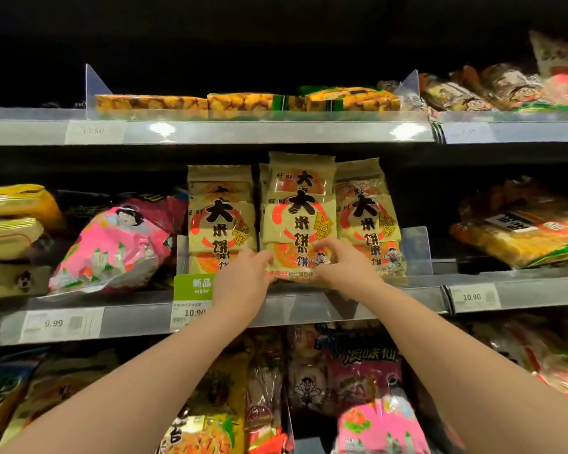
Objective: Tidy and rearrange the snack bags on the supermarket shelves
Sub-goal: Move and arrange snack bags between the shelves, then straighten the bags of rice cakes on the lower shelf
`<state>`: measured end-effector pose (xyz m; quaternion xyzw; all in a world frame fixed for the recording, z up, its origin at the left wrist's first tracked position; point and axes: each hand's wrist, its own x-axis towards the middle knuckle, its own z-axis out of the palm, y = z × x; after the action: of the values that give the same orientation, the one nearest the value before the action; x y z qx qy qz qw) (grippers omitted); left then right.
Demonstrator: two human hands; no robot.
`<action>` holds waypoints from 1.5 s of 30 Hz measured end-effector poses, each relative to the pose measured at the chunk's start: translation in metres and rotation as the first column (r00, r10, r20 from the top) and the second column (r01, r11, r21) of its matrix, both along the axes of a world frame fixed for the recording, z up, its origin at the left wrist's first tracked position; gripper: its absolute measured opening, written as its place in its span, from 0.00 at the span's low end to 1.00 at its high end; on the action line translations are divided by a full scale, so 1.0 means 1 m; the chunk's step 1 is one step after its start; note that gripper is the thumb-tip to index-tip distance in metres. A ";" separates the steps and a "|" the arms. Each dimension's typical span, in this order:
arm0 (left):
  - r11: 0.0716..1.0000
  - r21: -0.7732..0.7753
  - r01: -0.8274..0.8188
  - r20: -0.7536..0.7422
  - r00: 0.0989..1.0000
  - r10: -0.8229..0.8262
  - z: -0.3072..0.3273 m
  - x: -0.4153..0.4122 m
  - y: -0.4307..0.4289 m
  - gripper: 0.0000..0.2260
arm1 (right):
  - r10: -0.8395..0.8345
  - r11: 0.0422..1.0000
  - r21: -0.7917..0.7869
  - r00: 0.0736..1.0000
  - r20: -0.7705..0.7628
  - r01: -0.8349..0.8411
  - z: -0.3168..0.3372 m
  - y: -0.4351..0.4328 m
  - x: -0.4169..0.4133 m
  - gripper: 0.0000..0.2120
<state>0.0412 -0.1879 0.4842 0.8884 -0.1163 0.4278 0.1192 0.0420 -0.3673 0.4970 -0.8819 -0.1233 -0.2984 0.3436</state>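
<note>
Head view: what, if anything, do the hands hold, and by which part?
The middle rice-cracker bag, by its bottom end: left hand at the lower left edge, right hand on the lower right front.

A green tag marked NEW (194,284) is seen clipped above a white price label reading 10.90 (191,313), further labels reading 9.99 (61,323) and 10.90 (472,297) are fixed along the same grey rail (309,310), and clear plastic dividers (95,85) are stood upright higher up.
</note>
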 end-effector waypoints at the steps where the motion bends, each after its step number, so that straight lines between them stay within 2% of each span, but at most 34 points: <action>1: 1.000 0.007 0.021 0.006 1.000 -0.021 -0.002 -0.001 0.000 0.13 | 0.005 1.000 0.002 1.000 0.003 -0.005 -0.002 -0.001 -0.001 0.16; 5: 0.993 0.005 0.118 0.051 0.992 -0.118 -0.013 -0.012 -0.004 0.13 | -0.074 0.994 -0.080 0.996 0.039 0.077 -0.012 0.002 -0.013 0.18; 7: 0.986 -0.005 0.165 0.080 0.983 -0.164 -0.022 -0.020 -0.008 0.12 | -0.117 0.992 -0.032 0.986 0.117 0.121 -0.022 0.003 -0.025 0.19; 10: 0.973 -0.012 0.232 0.065 0.971 -0.230 -0.042 -0.030 -0.017 0.12 | -0.120 0.992 0.054 0.968 0.220 0.111 -0.045 -0.001 -0.045 0.16; 16: 0.965 -0.097 0.245 -0.030 0.968 -0.249 -0.097 -0.040 -0.037 0.14 | -0.106 0.992 0.079 0.979 0.173 0.094 -0.102 -0.012 -0.075 0.13; 21: 0.917 -0.263 0.299 -0.064 0.943 -0.326 -0.140 -0.066 -0.058 0.14 | -0.112 0.976 0.198 0.989 0.098 0.090 -0.143 -0.015 -0.096 0.11; 26: 0.879 -0.360 0.312 -0.170 0.905 -0.391 -0.208 -0.085 -0.077 0.12 | -0.147 0.954 0.254 0.986 -0.077 0.162 -0.211 -0.031 -0.110 0.10; 32: 0.894 -0.369 0.253 -0.319 0.869 -0.378 -0.286 -0.078 -0.096 0.15 | -0.176 0.933 0.268 0.954 -0.243 0.241 -0.289 -0.064 -0.110 0.10; 38: 0.905 -0.333 0.265 -0.462 0.791 -0.402 -0.350 -0.062 -0.140 0.10 | -0.221 0.883 0.330 0.915 -0.338 0.334 -0.360 -0.110 -0.098 0.09; 43: 0.910 -0.300 0.285 -0.587 0.697 -0.412 -0.419 -0.044 -0.186 0.09 | -0.318 0.815 0.297 0.813 -0.488 0.498 -0.438 -0.163 -0.085 0.08; 45: 0.923 -0.274 0.272 -0.652 0.652 -0.386 -0.448 -0.036 -0.202 0.14 | -0.353 0.758 0.305 0.756 -0.552 0.577 -0.470 -0.183 -0.079 0.14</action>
<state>0.0055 -0.3896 0.0364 0.9351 -0.1894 0.0412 0.2966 -0.0368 -0.5504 0.0267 -0.8215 0.2660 -0.1779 0.4720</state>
